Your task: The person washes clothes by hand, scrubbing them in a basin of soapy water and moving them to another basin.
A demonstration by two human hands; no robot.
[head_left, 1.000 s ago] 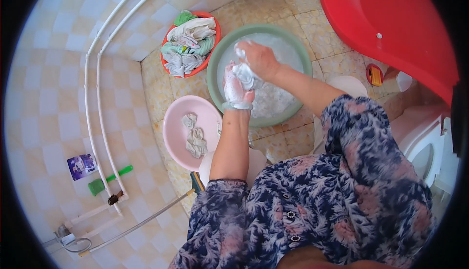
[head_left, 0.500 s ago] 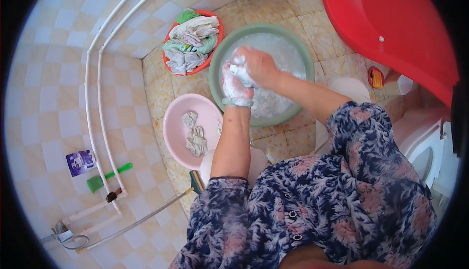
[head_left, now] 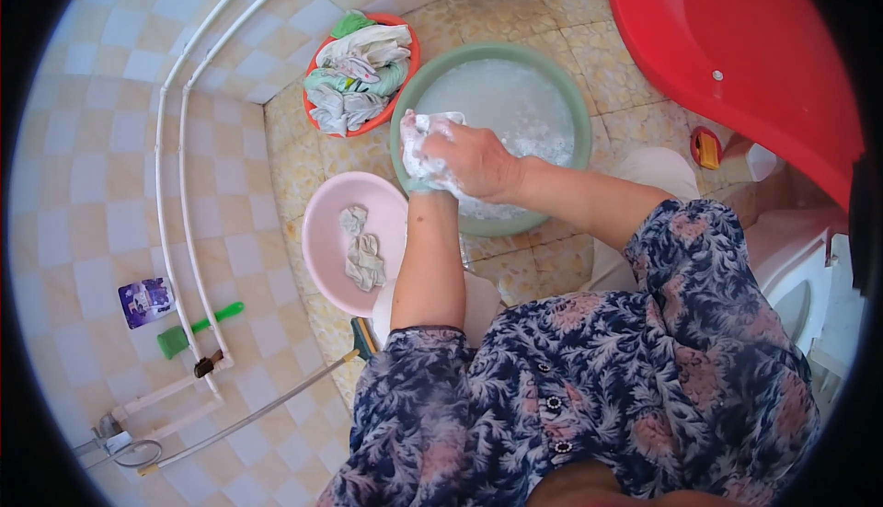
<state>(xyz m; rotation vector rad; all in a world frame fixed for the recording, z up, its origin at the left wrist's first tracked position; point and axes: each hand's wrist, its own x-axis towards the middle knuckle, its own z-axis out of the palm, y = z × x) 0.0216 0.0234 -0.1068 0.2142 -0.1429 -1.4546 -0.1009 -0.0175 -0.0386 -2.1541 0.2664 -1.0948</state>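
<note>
Over the left side of a green basin (head_left: 581,144), which holds cloudy, sudsy water, my two hands are together on a soapy white cloth (head_left: 441,121). My left hand (head_left: 417,159), coated with foam and wearing a pale green bangle at its wrist, is under the cloth and partly hidden by it. From the right, my right hand (head_left: 480,163) presses across the cloth with its fingers bent around it. To the lower left, a pink basin (head_left: 324,268) holds small off-white cloths (head_left: 365,263).
An orange-red basin (head_left: 414,56) heaped with laundry (head_left: 363,74) stands behind the pink one. A large red tub (head_left: 736,56) fills the right rear. White pipes (head_left: 161,157), a green brush (head_left: 175,341) and a long pole (head_left: 258,415) lie along the left wall.
My hands have moved a little left and the right hand has come lower, across the left palm. The white cloth is now spread more widely over the left hand.
</note>
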